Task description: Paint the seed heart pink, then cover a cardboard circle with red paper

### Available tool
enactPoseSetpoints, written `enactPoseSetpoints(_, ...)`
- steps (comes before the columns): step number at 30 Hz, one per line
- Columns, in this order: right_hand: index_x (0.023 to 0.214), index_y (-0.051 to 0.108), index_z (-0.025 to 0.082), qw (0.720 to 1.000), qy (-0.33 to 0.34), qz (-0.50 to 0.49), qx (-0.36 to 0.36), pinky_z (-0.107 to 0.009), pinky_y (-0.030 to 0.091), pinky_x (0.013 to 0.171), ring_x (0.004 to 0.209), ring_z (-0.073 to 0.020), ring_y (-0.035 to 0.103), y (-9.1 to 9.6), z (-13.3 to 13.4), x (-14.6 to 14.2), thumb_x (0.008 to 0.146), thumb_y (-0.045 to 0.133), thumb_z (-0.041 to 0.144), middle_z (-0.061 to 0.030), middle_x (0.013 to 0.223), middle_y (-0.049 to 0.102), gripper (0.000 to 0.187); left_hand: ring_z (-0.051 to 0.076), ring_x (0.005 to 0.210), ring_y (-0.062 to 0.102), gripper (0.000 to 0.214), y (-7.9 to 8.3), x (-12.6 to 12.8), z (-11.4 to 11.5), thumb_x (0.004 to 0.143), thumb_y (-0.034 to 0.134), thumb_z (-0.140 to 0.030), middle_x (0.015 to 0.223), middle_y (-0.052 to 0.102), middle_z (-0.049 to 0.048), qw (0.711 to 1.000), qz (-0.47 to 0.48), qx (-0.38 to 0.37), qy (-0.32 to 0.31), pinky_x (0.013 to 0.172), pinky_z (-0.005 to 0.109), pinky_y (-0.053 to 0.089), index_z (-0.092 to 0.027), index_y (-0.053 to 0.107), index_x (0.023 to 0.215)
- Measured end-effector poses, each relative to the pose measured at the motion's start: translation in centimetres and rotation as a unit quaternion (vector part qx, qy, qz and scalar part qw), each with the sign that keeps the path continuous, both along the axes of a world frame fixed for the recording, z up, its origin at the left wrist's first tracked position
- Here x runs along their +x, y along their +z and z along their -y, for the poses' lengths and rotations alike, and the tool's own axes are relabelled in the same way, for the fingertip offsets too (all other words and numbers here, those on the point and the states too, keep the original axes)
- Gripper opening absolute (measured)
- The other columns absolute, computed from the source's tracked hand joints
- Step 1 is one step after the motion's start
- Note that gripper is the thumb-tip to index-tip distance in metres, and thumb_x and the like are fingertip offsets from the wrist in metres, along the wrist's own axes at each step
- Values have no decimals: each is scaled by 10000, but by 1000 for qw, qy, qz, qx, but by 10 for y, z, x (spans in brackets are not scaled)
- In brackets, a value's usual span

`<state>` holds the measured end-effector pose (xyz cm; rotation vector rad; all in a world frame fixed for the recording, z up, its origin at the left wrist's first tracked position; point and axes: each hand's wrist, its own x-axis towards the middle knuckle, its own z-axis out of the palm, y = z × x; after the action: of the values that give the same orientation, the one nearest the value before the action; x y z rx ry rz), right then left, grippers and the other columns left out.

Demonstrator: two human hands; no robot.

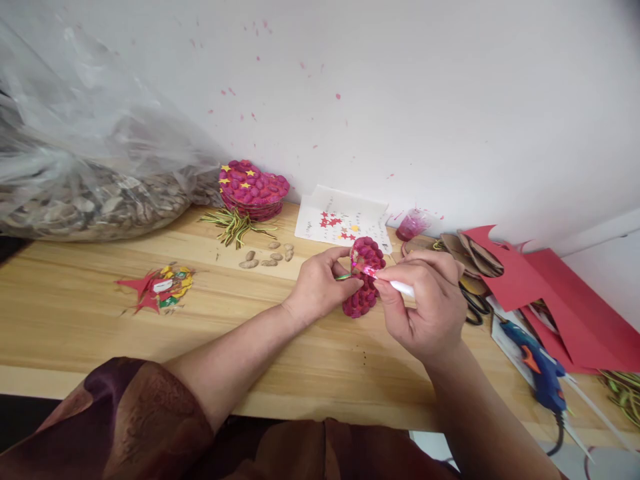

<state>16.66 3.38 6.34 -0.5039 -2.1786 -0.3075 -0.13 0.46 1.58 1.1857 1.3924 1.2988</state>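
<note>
Left hand (320,283) has fingers clamped on pink craft (361,305), just nearside of star sheet (313,223), right hand (425,300) fingers pinched on white stick (401,288), tip at craft; if left hold shifts, stick could skid across the bumpy surface.

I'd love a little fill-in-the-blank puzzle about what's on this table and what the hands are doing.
1. The person's ____ hand grips the white pen-like tool, while the other hand holds the bumpy magenta piece.
2. The stars on top of the magenta stack are ____.
3. The blue glue gun has an ____ trigger.

Missing words: right; yellow; orange.
</note>
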Motion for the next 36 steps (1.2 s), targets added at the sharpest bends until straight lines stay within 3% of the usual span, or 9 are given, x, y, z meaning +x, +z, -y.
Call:
enactPoseSetpoints(8, 946, 604, 241, 1000, -7, -8, -7, -412, 419, 814, 859, -225, 616, 1, -3, 3, 877, 681, 175, 2, 768, 727, 123, 98, 512, 455, 555, -3, -1, -1, 684, 781, -255, 569, 564, -59, 999, 35, -9, -13, 536, 224, 352, -176, 713, 1229)
enactPoseSetpoints(15, 926, 637, 230, 997, 11, -46, -65, -394, 452, 794, 841, -210, 611, -1, -5, 3, 872, 681, 163, -9, 778, 690, 97, 79, 475, 401, 567, -6, -1, -3, 656, 801, -274, 550, 559, -58, 993, 105, -23, -40, 494, 221, 294, -155, 714, 1204)
enactPoseSetpoints(22, 925, 646, 227, 995, -1, -58, -78, -409, 467, 799, 838, -214, 609, 2, -8, 7, 877, 671, 169, -21, 790, 682, 79, 91, 496, 478, 575, -4, 0, -3, 611, 822, -267, 582, 583, -49, 980, 190, -45, -38, 528, 231, 354, -150, 731, 1166)
enactPoseSetpoints(30, 911, 644, 229, 992, 11, -59, -113, -415, 480, 808, 845, -218, 604, 0, -9, 5, 883, 654, 175, -28, 803, 670, 62, 108, 516, 515, 630, -4, 1, -2, 599, 821, -271, 599, 614, -33, 979, 189, -58, -46, 540, 242, 377, -144, 723, 1208)
enactPoseSetpoints(36, 903, 628, 226, 996, -3, -44, -83, -418, 454, 815, 839, -217, 606, 2, -8, 7, 884, 651, 177, -20, 773, 674, 57, 83, 496, 444, 631, -7, 0, -4, 610, 828, -276, 584, 579, -50, 984, 167, -54, -39, 517, 228, 334, -148, 724, 1219)
